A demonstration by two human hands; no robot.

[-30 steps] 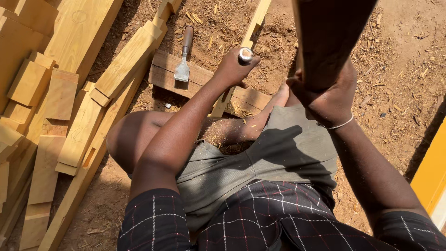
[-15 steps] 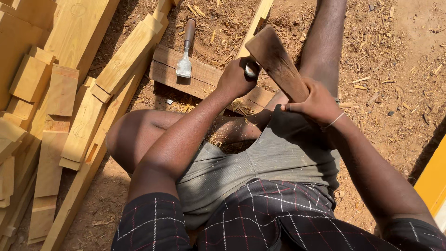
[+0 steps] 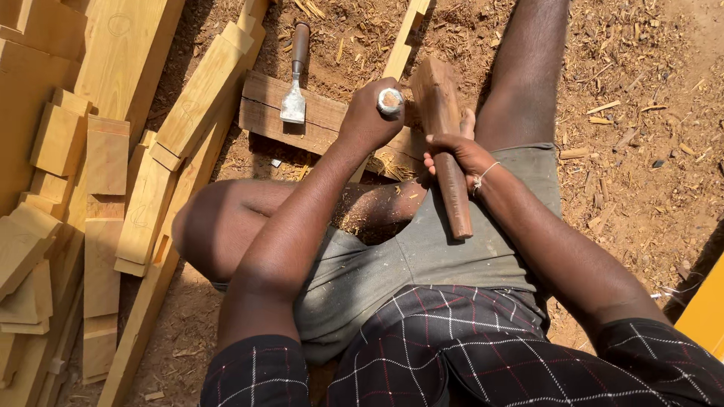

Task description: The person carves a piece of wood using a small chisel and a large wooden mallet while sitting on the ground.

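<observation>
We grip a chisel (image 3: 390,101) upright in our left hand (image 3: 367,120) over the wooden strip (image 3: 397,56), right hand (image 3: 461,154) fingers closed around the mallet (image 3: 445,143), mid-chopping; the next blow needs a square strike on the chisel's cap.

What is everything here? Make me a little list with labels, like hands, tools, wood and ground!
left hand: fist wrapped around an upright chisel with a metal-capped end
right hand: grips a dark brown wooden mallet, its head beside the chisel's cap
spare tool: a flat steel chisel with a wooden handle, lying on a dark wooden plank
workpiece: long pale wood strip under the left hand
wood pile: pale cut timber pieces on the person's left
ground: brown dirt with wood chips
</observation>
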